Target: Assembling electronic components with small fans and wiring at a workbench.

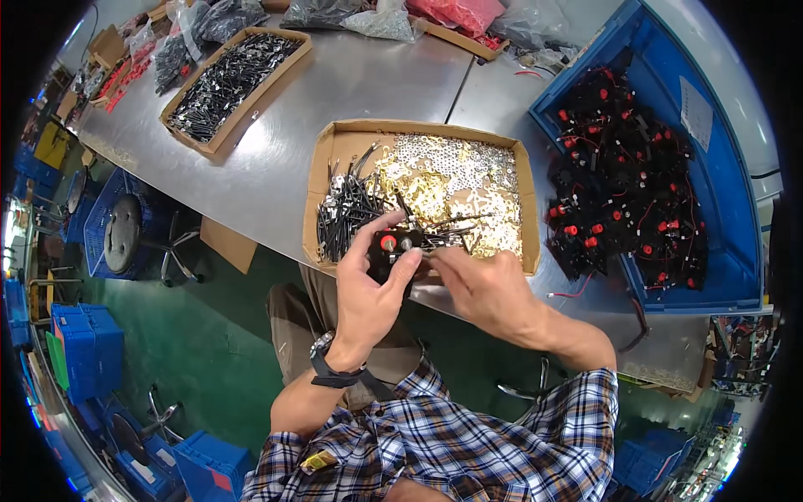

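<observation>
My left hand (365,293) is closed round a small black part with a red terminal and a metal post (387,243), just over the front edge of a shallow cardboard box (322,171). The fingers of my right hand (495,294) are pinched together at the right side of this part. What lies between those fingertips is too small to make out. Inside the box, short black cables (337,219) lie on the left, gold-coloured metal tabs (418,191) in the middle and right, and silver nuts (481,159) toward the back.
A large blue bin (730,209) full of black assemblies with red terminals (623,180) stands at the right. Another cardboard box (209,147) of small black parts sits at the back left. Plastic bags (381,23) line the table's far side. A stool (125,234) stands left on the green floor.
</observation>
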### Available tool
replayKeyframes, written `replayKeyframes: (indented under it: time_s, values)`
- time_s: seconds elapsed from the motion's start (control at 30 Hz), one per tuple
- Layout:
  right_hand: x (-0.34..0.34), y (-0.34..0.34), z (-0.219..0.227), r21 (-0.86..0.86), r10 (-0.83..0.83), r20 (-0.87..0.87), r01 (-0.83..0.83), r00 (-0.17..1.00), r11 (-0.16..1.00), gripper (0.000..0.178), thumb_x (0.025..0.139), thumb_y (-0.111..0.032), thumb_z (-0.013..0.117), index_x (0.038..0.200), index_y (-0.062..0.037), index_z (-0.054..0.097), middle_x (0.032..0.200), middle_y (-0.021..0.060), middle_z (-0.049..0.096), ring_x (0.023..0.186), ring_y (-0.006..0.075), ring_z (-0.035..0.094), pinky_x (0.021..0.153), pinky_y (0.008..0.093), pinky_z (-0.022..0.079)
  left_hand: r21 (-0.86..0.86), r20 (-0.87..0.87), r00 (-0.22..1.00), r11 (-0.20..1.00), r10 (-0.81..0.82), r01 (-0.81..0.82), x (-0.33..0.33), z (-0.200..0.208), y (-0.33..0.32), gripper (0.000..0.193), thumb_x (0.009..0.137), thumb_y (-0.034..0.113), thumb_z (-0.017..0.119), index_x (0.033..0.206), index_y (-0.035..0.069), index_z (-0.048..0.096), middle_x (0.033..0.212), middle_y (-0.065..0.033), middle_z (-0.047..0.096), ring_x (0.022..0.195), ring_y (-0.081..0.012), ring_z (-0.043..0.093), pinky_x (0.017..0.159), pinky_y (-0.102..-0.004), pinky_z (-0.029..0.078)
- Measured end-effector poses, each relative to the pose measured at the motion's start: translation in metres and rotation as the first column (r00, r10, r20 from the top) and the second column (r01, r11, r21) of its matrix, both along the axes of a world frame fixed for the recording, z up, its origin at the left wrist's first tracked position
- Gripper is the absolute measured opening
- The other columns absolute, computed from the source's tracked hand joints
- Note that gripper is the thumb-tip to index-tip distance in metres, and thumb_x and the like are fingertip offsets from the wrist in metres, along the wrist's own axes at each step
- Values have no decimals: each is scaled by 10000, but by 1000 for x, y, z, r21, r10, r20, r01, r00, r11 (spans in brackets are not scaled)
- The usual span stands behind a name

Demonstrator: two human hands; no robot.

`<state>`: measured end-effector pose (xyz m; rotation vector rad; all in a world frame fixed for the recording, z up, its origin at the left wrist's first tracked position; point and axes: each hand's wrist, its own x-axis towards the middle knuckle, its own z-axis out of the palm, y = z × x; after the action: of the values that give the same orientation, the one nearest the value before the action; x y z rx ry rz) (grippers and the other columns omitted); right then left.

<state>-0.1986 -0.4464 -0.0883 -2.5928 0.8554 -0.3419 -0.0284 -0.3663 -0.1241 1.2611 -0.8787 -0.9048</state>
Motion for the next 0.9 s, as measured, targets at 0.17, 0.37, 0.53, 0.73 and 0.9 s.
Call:
replayKeyframes:
  time_s: [0.17,0.37,0.53,0.73,0.9]
  values:
    - [-1,14,20,31,148,115,-153,982,988,316,912,-81,716,1227,-70,694,683,171,687,596,335,703,545,427,563,46,-181,983,999,-12,21,25,-3,12,392,912,16,714,1296,9,634,1032,-12,681,933,-73,628,850,-238,526]
    - [-5,-49,39,-11,-17,138,19,990,1000,239,916,-60,724,1153,-36,751,660,191,618,491,256,578,521,344,471,79,14,999,996,46,-47,116,9,29,488,916,117,695,1374,-5,578,939,-66,679,808,-159,708,702,-305,612]
    - [57,-172,57,-11,-46,-75,45,996,999,354,953,-234,671,1205,13,701,1007,249,740,935,402,716,848,446,547,104,-185,983,994,-1,21,182,-8,-11,472,957,39,675,1405,-21,541,947,-126,694,772,-194,717,698,-342,641]
    - [150,-322,18,-260,-77,-212,20,974,966,444,941,-245,663,1303,9,634,1141,281,705,1077,421,682,943,487,527,135,-38,998,990,55,-50,183,-20,-42,401,956,48,697,1344,16,605,962,-55,666,819,-150,701,698,-318,643]
    - [221,-413,22,-369,-209,91,228,974,901,526,940,-246,658,1412,-45,541,1285,277,642,1148,472,637,955,543,522,33,91,990,993,109,-113,188,-36,-50,406,929,53,726,1320,6,624,963,-47,674,844,-127,670,753,-291,587]
